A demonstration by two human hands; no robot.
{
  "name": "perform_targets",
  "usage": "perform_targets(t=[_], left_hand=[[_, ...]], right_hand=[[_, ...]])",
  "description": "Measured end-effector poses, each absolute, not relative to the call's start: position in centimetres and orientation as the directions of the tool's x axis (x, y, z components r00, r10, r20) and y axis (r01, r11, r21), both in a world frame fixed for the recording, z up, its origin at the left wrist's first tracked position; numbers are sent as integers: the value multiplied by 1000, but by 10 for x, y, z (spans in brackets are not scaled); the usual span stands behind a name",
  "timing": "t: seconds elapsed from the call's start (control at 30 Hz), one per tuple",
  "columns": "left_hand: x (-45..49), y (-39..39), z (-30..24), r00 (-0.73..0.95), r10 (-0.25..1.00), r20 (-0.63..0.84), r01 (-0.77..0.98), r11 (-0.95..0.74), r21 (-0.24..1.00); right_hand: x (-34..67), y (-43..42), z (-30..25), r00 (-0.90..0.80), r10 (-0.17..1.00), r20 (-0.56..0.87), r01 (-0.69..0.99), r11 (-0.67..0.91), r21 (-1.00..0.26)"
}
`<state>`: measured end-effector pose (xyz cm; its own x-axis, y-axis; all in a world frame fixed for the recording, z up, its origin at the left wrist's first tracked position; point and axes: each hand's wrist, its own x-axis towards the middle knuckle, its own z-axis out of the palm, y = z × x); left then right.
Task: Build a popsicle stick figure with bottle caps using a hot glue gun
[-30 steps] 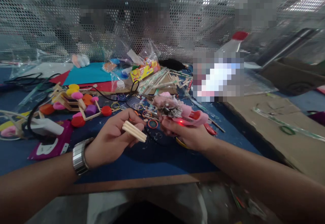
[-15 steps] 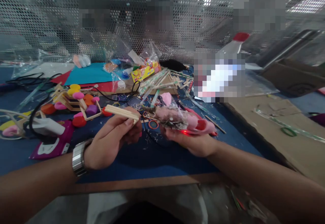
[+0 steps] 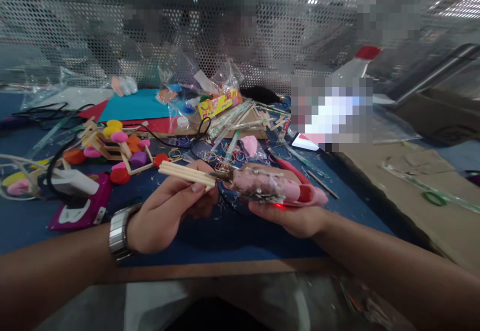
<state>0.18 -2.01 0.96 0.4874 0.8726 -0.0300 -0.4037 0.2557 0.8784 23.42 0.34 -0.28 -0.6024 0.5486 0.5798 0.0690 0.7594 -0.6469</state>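
Between the thumb and fingers of my left hand (image 3: 165, 211) is a small bundle of pale wooden sticks (image 3: 183, 172), pointing left and slightly up. My right hand (image 3: 288, 216) is wrapped from below around a pink hot glue gun (image 3: 258, 183), whose body is smeared with dried glue and glows red underneath. The gun lies on its side, its dark nozzle (image 3: 223, 175) at the right ends of the sticks; whether they touch I cannot tell. Left of my hands stands a stick model (image 3: 108, 146) with colourful round clay pieces.
A purple power strip (image 3: 80, 203) with a white plug sits at the left. Behind my hands lie loose sticks (image 3: 240, 121), rubber bands, a yellow box (image 3: 219, 103) and blue paper (image 3: 131, 106). Cardboard (image 3: 393, 181) covers the right side, near a lit, blurred-out screen.
The glue gun's nozzle has come closer to the stick ends. The sticks are now slightly fanned and more visible. The whole view has shifted a little.
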Motion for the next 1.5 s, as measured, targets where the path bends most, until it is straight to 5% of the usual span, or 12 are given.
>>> perform_targets(t=[1.5], left_hand=[[0, -23, 13, 543, 839, -42, -348, 270, 898]], right_hand=[[234, 4, 0, -639, 536, 551, 135, 784, -606]])
